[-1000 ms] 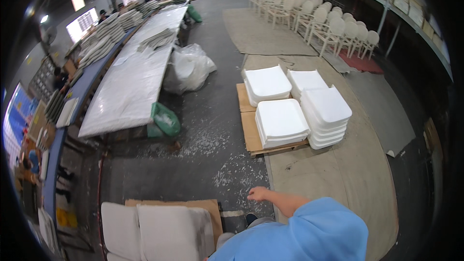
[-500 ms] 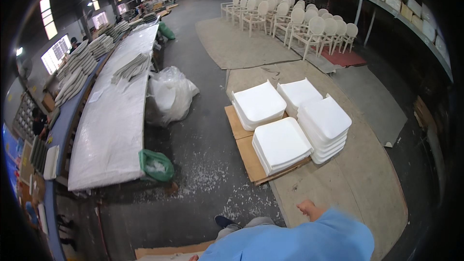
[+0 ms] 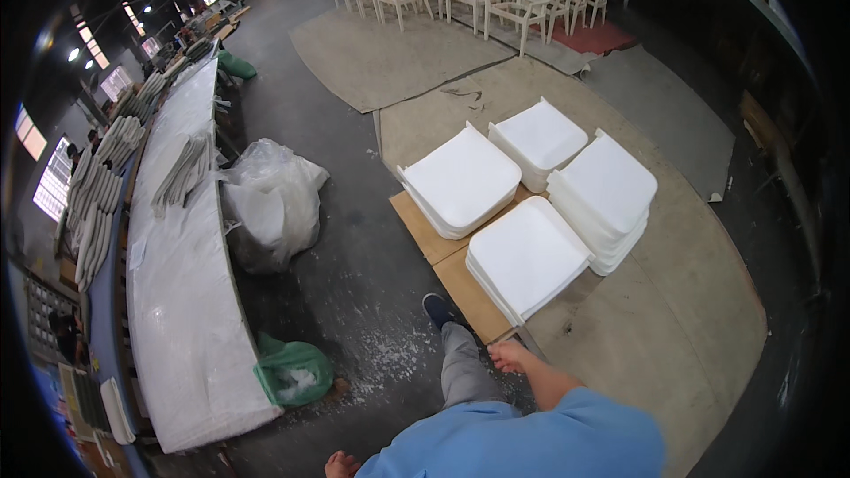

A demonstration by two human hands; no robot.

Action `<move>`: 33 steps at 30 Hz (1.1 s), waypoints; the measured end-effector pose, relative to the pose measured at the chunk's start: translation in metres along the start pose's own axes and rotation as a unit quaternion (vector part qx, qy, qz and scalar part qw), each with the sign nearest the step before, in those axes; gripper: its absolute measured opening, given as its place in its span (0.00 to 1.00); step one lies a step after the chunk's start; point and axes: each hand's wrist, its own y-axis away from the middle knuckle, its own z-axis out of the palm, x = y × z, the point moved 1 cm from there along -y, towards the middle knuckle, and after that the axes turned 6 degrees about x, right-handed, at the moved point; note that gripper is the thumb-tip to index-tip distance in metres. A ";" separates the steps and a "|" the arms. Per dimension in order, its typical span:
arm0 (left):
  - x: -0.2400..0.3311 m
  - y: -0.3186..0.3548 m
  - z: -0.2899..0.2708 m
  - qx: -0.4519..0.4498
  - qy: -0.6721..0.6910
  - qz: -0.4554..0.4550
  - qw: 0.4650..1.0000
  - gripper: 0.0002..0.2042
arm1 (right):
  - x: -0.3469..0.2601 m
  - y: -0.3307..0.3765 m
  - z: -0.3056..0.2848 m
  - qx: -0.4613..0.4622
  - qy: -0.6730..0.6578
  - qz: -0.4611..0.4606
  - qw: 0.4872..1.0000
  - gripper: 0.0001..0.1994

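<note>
Bent at the elbow, my right arm holds my right hand point(image 3: 507, 356) out in front, its fingers curled in with nothing visible in them. It is nearest to the front corner of a flat cardboard sheet point(image 3: 485, 308) and does not appear to touch it. On and beside the cardboard stand several stacks of white seat-shaped pads; the closest is the front stack point(image 3: 529, 257), with a left stack point(image 3: 465, 179), a back stack point(image 3: 538, 137) and a right stack point(image 3: 606, 186) around it. At the lower edge my left hand point(image 3: 341, 465) is loosely closed, seemingly around nothing.
A long table point(image 3: 181, 301) covered in clear plastic runs along the left, bearing piled grey pads point(image 3: 177, 164). Beside it are a large plastic bag point(image 3: 274, 204) and a green sack point(image 3: 297, 372). White scraps litter the dark floor. Rows of pale chairs point(image 3: 531, 0) stand far ahead.
I have stepped closer to the white stacks, and my leg and shoe now show in front. My left hand has come further into view; my right hand has shifted left, beside the cardboard.
</note>
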 end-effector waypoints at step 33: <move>0.357 -0.116 0.217 0.014 -0.169 -0.249 0.954 0.27 | -0.424 -0.355 -0.034 0.095 -0.580 -0.002 0.809 0.32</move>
